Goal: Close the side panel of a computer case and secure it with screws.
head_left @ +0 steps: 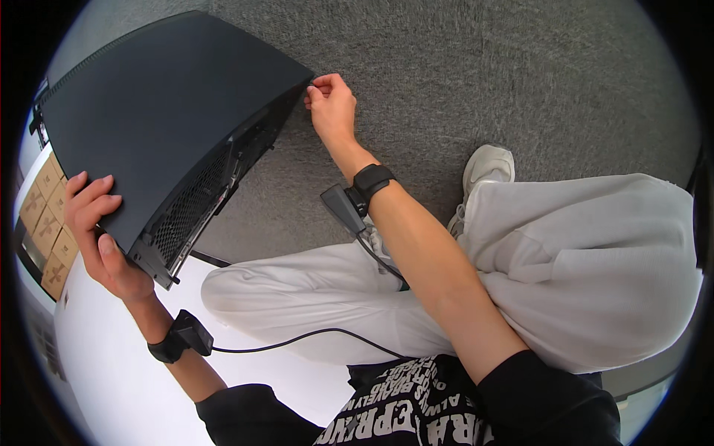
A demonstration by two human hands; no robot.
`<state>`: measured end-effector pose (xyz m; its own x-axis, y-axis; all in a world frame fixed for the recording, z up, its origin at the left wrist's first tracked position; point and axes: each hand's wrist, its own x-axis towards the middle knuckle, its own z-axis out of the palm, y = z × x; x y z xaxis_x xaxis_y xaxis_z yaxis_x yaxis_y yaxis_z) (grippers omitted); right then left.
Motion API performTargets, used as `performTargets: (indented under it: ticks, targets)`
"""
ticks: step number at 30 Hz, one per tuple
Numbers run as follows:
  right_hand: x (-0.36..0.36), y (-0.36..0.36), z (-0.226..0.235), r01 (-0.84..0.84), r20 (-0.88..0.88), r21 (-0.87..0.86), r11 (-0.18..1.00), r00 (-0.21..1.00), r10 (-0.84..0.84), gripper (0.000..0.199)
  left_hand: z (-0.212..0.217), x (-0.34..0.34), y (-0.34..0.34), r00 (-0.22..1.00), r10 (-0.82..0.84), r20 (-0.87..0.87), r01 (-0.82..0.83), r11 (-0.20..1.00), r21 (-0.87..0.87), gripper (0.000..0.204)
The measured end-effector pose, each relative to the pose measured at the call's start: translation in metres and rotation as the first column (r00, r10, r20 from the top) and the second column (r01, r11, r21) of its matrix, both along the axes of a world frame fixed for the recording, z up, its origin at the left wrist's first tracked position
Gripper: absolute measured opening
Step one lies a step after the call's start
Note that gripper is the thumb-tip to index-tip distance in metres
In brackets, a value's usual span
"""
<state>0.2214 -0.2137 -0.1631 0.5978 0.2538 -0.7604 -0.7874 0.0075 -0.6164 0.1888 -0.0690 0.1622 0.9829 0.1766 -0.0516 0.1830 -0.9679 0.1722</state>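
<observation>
A large black computer case (171, 104) with a smooth broad panel is tilted up at the left. Its mesh-covered narrow side (195, 195) faces toward me. My left hand (108, 245) grips the case's near-left corner, fingers over the broad panel and thumb at the edge. At the far-right corner of the case, my right hand (332, 108) has thumb and fingers pinched together against the edge. Whatever small part lies between those fingertips is hidden.
Grey carpet (476, 82) spreads beyond the case. My legs in white trousers (580, 267) are bent nearby, with a pale shoe (488, 165). Cardboard boxes (46, 223) are stacked at the far left. Black wrist devices trail a cable (312, 332) across my lap.
</observation>
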Motion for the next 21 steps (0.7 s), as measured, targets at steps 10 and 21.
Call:
performTargets:
  ticks: [10,21]
  targets:
    - [0.0059,0.0012,-0.0044,0.043,-0.054,0.04,0.998,0.998,-0.041,0.005,-0.0047,0.0017,-0.0013,1.0,0.012,0.0,-0.012,1.0,0.005,0.041]
    - [0.0088,-0.0027,0.0004,0.065,-0.047,0.059,0.996,0.997,-0.063,0.005,-0.0064,0.0012,-0.0043,0.998,0.045,0.035,-0.046,0.999,0.01,0.043]
